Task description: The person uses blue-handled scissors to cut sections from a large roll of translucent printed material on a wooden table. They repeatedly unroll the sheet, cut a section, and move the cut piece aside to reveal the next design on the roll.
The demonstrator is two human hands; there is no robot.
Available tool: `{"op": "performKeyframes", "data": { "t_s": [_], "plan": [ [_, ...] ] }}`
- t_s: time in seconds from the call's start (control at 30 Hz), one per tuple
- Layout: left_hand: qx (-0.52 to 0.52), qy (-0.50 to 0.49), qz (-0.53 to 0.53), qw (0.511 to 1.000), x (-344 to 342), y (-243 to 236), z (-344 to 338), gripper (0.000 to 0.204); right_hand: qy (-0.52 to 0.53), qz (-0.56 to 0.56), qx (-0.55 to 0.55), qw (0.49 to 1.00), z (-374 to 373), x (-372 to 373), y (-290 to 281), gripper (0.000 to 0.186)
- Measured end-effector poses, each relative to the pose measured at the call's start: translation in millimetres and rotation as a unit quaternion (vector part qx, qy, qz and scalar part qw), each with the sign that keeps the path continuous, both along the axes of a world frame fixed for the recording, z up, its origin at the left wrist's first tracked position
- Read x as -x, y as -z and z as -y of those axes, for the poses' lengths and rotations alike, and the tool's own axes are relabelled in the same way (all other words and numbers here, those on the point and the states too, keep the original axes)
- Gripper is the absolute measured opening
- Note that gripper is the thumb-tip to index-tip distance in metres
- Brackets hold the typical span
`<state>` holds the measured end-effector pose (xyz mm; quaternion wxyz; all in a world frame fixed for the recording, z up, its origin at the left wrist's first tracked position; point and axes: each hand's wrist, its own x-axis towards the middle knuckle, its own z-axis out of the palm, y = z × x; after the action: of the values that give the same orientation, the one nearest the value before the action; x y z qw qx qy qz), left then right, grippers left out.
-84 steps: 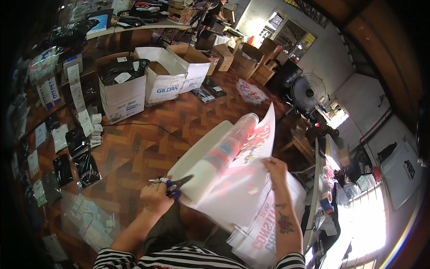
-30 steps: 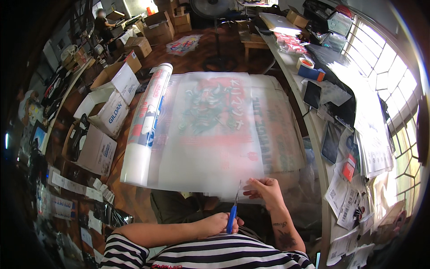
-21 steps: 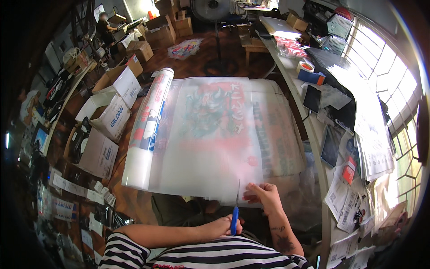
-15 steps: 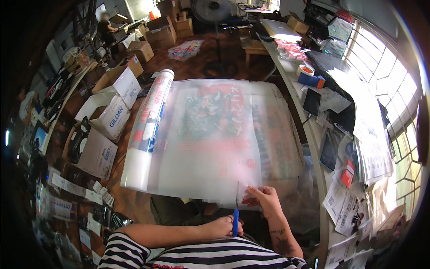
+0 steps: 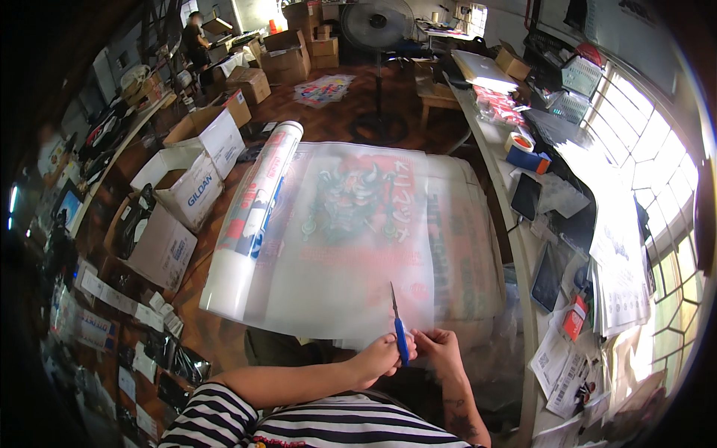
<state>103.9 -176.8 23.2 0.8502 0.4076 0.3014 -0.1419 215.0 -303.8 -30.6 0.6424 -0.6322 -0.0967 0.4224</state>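
A translucent printed sheet [image 5: 343, 216], with a horned red-and-green face design, lies over more layered sheets [image 5: 470, 231] on the table in front of me. Its left part is wound on a long white roll [image 5: 231, 276]. My left hand [image 5: 377, 358] grips blue-handled scissors [image 5: 402, 336] at the sheet's near edge, their long blades pointing away from me over its lower right part. Close beside it, my right hand [image 5: 441, 351] pinches the near right corner of the sheet. Whether the blades are parted is too small to tell.
A cluttered bench [image 5: 526, 276] along the right holds phones, tape and papers. Open boxes [image 5: 160, 246] and packets [image 5: 183, 366] lie at the left on the wooden floor. A standing fan [image 5: 376, 37] and stacked boxes [image 5: 285, 63] are behind. A person [image 5: 196, 41] stands at the far left.
My left hand and the scissors have risen forward to the sheet's edge, beside my right hand, which has moved slightly down. Earlier the view swung round from the floor and boxes to this table.
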Motion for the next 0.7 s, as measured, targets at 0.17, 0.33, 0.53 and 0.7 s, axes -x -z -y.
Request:
{"op": "performKeyframes", "data": {
  "t_s": [0.17,0.33,0.53,0.7],
  "plan": [
    [0.123,-0.126,0.036,0.984,-24.1,-3.8,8.3,0.011,0.012,0.033,-0.002,0.999,5.6,-4.5,11.2,0.007],
    [0.227,-0.227,0.109,0.941,-55.6,-4.8,25.5,0.01,0.073,0.081,-0.079,0.991,5.9,0.0,21.6,0.003],
    [0.211,-0.304,0.14,0.919,-90.2,1.8,36.8,0.008,0.103,0.114,-0.054,0.987,5.4,-8.0,20.6,0.014],
    [0.208,-0.338,0.154,0.905,-91.3,-3.8,49.3,0.007,-0.198,0.121,0.173,0.957,24.2,-104.6,-71.3,0.02]
  ]
}}
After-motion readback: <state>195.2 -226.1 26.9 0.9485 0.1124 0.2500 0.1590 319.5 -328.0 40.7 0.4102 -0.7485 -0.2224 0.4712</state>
